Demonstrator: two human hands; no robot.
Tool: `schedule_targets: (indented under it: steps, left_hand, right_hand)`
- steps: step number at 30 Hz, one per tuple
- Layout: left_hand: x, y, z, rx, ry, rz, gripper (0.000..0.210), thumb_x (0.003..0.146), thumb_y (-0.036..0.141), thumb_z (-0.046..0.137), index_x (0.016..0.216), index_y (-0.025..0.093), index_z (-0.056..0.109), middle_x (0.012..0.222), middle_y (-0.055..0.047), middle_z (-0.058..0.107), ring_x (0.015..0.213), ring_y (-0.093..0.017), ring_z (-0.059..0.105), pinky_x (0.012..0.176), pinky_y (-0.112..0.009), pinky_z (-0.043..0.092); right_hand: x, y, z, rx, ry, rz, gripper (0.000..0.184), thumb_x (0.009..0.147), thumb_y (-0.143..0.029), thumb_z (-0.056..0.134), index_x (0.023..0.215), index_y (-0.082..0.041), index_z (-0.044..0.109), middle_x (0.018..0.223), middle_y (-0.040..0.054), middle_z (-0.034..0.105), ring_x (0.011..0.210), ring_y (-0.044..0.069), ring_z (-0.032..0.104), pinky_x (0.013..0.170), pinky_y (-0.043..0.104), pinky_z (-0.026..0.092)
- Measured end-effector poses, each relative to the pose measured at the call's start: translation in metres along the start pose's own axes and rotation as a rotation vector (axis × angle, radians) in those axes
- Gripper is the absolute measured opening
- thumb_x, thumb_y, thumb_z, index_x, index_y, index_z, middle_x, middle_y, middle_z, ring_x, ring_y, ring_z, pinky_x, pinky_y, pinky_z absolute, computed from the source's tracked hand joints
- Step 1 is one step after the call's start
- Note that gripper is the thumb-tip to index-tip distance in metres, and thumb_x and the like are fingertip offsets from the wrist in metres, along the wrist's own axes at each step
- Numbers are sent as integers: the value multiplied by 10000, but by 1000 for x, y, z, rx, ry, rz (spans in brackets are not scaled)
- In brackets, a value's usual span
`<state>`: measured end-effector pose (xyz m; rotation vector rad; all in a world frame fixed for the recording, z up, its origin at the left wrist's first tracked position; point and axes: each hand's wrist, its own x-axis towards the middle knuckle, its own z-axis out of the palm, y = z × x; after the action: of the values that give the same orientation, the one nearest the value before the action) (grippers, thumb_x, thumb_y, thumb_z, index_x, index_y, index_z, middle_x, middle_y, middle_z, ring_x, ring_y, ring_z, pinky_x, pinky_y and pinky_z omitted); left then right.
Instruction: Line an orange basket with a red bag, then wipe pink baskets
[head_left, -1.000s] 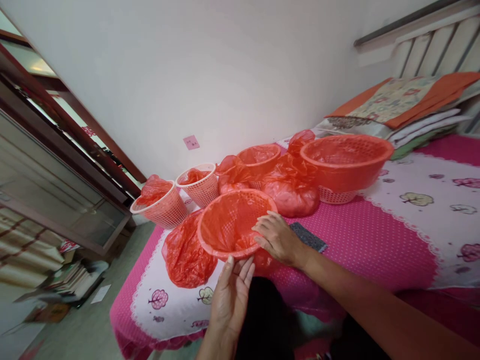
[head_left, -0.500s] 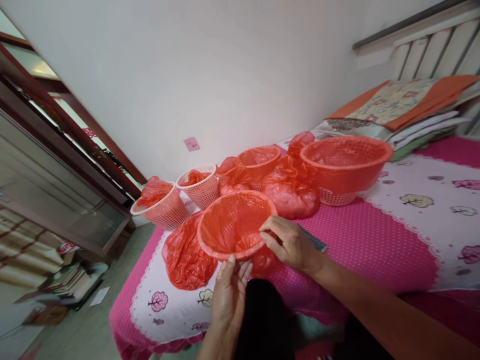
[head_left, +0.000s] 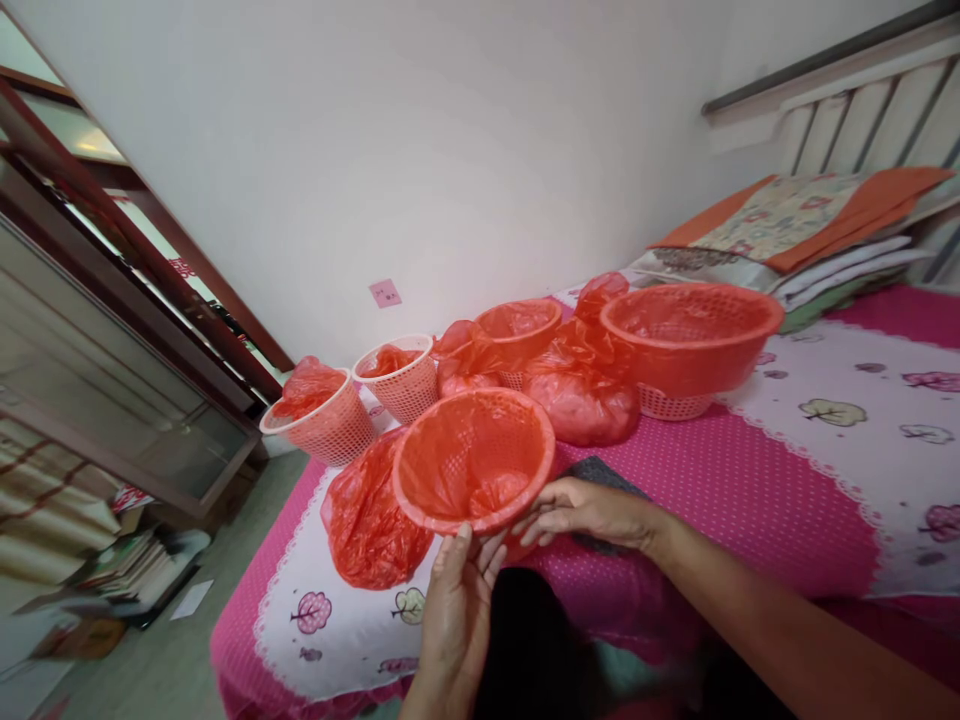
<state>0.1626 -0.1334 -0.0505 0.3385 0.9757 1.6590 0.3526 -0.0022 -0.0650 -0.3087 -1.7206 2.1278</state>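
Note:
A plastic basket [head_left: 476,460] with a red plastic bag lining it and folded over its rim is tilted towards me. My left hand [head_left: 461,590] grips its near rim, thumb on top and fingers underneath. Low on the basket's right side is my right hand [head_left: 581,512], its fingers stretched out against the bag's outside; the fingertips are partly hidden. Left of the basket lies a crumpled red plastic bag [head_left: 379,520]. A dark grey flat piece [head_left: 600,475] lies on the bed behind my right hand.
Two pale pink baskets [head_left: 401,385] with red bags inside stand at the bed's far left. Tied red bags [head_left: 585,400] and more lined baskets [head_left: 694,335] stand along the back. Folded bedding [head_left: 802,225] is piled at right. The bed [head_left: 750,500] has a pink patterned cover.
My right hand has left the basket's right rim and moved down to its outer side, its fingers straightening from a pinch. The left hand keeps its hold on the rim.

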Motion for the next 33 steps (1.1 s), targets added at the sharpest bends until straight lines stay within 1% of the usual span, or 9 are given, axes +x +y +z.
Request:
schedule_targets:
  steps: [8, 14, 16, 18, 20, 22, 24, 28, 33]
  left_hand:
    - [-2, 1, 0, 32, -5, -1, 392, 705, 348, 950, 997, 165, 764, 1075, -108, 816, 1017, -281, 780, 891, -360, 606]
    - [-5, 1, 1, 41, 21, 1, 416, 653, 382, 979, 923, 162, 751, 1082, -121, 810, 1051, -303, 773, 914, -367, 590]
    - [-6, 1, -9, 87, 11, -38, 396, 672, 391, 964, 889, 150, 736, 1033, -140, 810, 1015, -298, 779, 893, -358, 588]
    - [-6, 6, -25, 145, 18, -52, 362, 691, 380, 940, 853, 146, 717, 927, -122, 801, 873, -253, 786, 770, -308, 585]
    - [-1, 16, -43, 181, 107, -1, 309, 687, 318, 911, 832, 154, 693, 818, -67, 770, 716, -190, 752, 626, -249, 536]
    - [7, 31, -57, 193, 242, 87, 261, 713, 243, 845, 904, 163, 685, 860, -62, 772, 740, -176, 750, 625, -238, 530]
    - [17, 47, -65, 195, 299, 173, 312, 735, 175, 778, 1031, 176, 681, 953, -82, 784, 819, -189, 762, 698, -265, 560]
    - [25, 59, -59, 188, 213, 236, 389, 701, 125, 783, 1075, 173, 690, 976, -72, 771, 828, -187, 748, 770, -309, 586]
    - [15, 45, -40, 128, 105, 198, 283, 696, 186, 845, 937, 157, 701, 890, -51, 752, 818, -172, 732, 807, -302, 602]
  right_hand:
    - [1, 16, -14, 332, 211, 31, 343, 885, -439, 805, 1011, -122, 763, 1047, 144, 803, 971, 222, 782, 956, 374, 575]
    - [7, 16, -9, 379, 218, -60, 306, 900, -388, 799, 1038, -115, 783, 994, 112, 816, 966, 195, 776, 1055, 384, 532]
    - [8, 16, -7, 378, 214, -94, 299, 910, -378, 788, 1044, -110, 789, 998, 113, 817, 976, 196, 773, 1090, 397, 512]
    - [8, 16, -6, 371, 231, -103, 284, 913, -367, 783, 1037, -112, 794, 1001, 114, 817, 983, 198, 771, 1100, 404, 508]
    - [9, 17, -7, 370, 245, -100, 274, 908, -363, 787, 1021, -114, 799, 1004, 115, 818, 988, 200, 771, 1105, 405, 507]
    - [9, 19, -8, 376, 242, -100, 271, 902, -363, 792, 1009, -114, 803, 1017, 117, 818, 992, 203, 772, 1108, 409, 508]
    - [10, 20, -9, 376, 235, -105, 273, 901, -361, 792, 1013, -113, 805, 1028, 118, 817, 996, 203, 771, 1098, 400, 515]
    - [11, 22, -9, 365, 232, -109, 273, 908, -359, 782, 1015, -110, 809, 1021, 119, 816, 994, 197, 768, 1073, 381, 529]
    - [9, 20, -9, 349, 230, -110, 269, 901, -359, 791, 1016, -116, 809, 1029, 114, 815, 995, 192, 766, 1072, 382, 530]
